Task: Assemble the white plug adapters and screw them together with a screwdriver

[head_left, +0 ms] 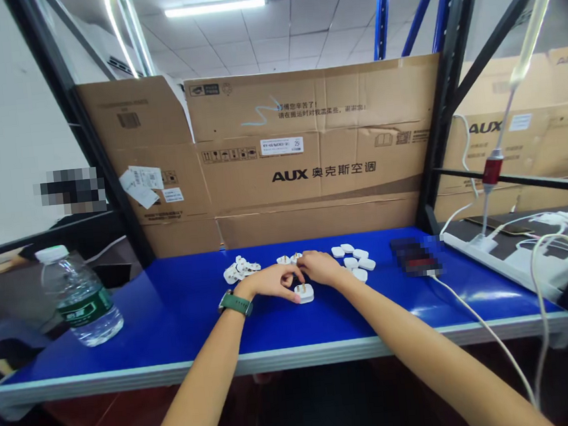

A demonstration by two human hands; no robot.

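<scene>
My left hand (272, 282), with a green-strapped watch (236, 303) on the wrist, has its thumb against the left side of a white plug (305, 295). This plug lies on the blue tabletop (275, 326), its metal pins pointing up. Just behind, my right hand (321, 267) has bent fingers closed at another pin-up white plug (296, 257); its fingertips are partly hidden. A similar plug (283, 260) sits beside that one. Left of my hands is a pile of small white parts (240, 269). Several white plug covers (364, 264) lie to the right.
A water bottle (80, 296) stands at the left. Toward the right are a dark, blurred-out device (415, 257) with a white cable (480, 321) and a power strip (495, 266). Cardboard (312, 190) walls off the back between black shelf posts. Another person (74, 199) is beyond the left side.
</scene>
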